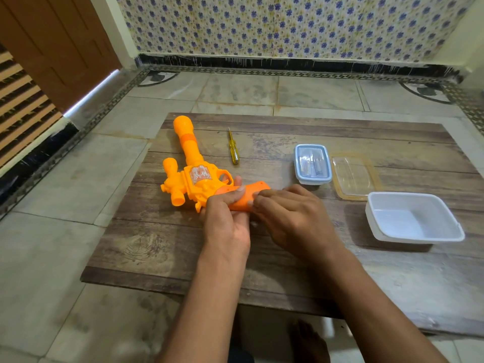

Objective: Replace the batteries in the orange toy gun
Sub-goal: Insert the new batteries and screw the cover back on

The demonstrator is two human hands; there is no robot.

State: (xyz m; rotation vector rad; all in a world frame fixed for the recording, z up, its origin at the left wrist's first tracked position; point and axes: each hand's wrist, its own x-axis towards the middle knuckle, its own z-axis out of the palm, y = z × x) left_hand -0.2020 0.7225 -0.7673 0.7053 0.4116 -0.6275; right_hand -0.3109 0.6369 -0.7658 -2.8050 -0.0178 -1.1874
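both forearms reach forward, bare, converging near the table's middle. the left hand (225,218) is curled closed, thumb on top, gripping. the right hand (293,216) lies palm down just beside it, fingers (264,197) bent and pressing, fingertips meeting the left thumb.

Glossy orange plastic on the toy gun (195,176), smooth, with a worn, scuffed silver sticker (200,174) on the side. Rough, scratched wood grain across the tabletop (162,239), matt. Clear yellow plastic on the screwdriver (233,150) handle, thin metal at its tip. Smooth white plastic on the tub (413,218); see-through plastic on the loose lid (353,176). Dull, stained stone tiles on the floor (52,205).
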